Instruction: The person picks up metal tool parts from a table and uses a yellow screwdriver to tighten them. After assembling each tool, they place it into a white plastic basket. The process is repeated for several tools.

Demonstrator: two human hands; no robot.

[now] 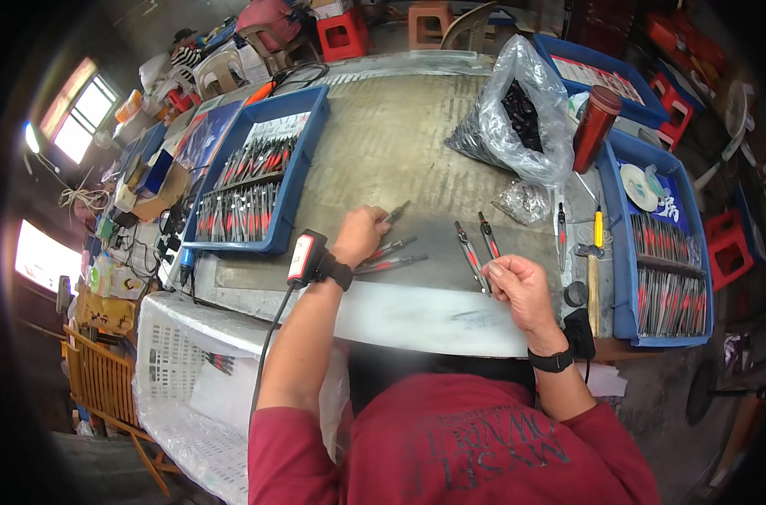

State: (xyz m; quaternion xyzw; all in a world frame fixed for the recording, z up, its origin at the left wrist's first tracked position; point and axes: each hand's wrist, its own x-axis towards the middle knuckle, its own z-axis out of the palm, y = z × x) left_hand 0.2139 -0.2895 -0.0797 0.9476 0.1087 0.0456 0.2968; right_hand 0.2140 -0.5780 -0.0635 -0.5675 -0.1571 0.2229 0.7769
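maroon shirt lay nearest. over the table, the left hand was closed on a dark, slim tool; the right hand had its fingertips together beside two red-and-grey tools, though whether they pinched anything could not be told. a light, steady pinch seemed wisest. a loose cable could snag; a clear bag, a red flask and a blue tray stood farther off.

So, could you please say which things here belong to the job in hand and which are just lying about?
Likely in the job:
dark tool in the left hand
black-and-red tools by the right hand
blue tray of similar tools
bag of black parts

Probably lying about:
red flask
red stool
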